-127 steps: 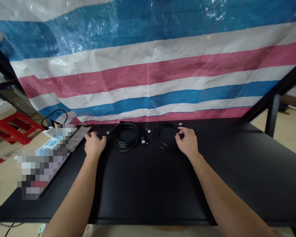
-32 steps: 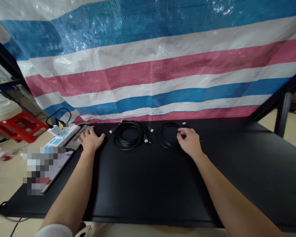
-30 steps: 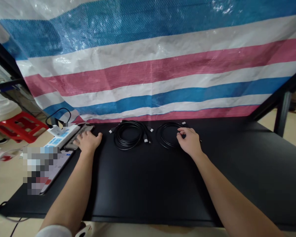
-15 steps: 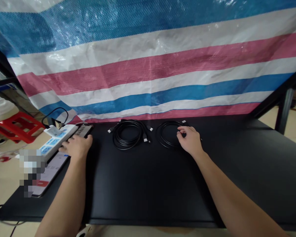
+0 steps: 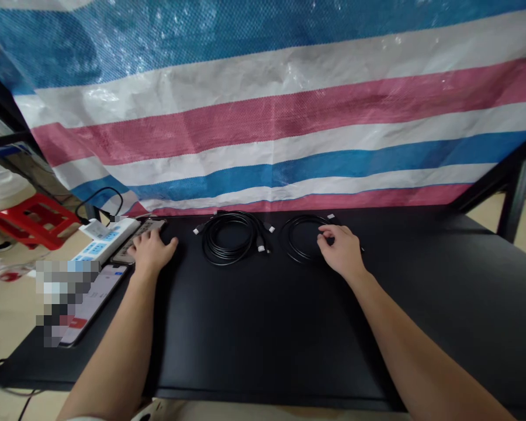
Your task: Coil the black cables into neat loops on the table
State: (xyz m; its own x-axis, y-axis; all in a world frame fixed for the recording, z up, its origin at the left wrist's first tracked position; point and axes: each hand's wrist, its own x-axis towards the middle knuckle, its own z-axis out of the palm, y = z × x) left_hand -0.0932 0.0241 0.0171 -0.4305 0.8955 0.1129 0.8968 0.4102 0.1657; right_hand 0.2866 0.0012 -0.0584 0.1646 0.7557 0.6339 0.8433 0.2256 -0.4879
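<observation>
My left hand lies palm down at the table's left, fingers spread. Its fingertips rest at the near edge of a flat phone-like device with a patterned face, partly covered by them. Closer to me is a phone with a lit screen. My right hand has its fingers curled over the right side of a coiled black cable, closed on it as far as I can see; the palm hides that part. A light plug end shows beyond the fingers. Between my hands lies a thicker coil of black cables with several light-tipped plugs.
A white power strip with an adapter plugged in runs along the table's left edge. Striped plastic sheeting hangs behind the black table. A red stool stands on the floor at left. Black frame posts flank the table.
My left hand has shifted right, off the lit phone, uncovering more of both devices. The right hand stays at its coil with hardly any change. The whole view has moved slightly.
</observation>
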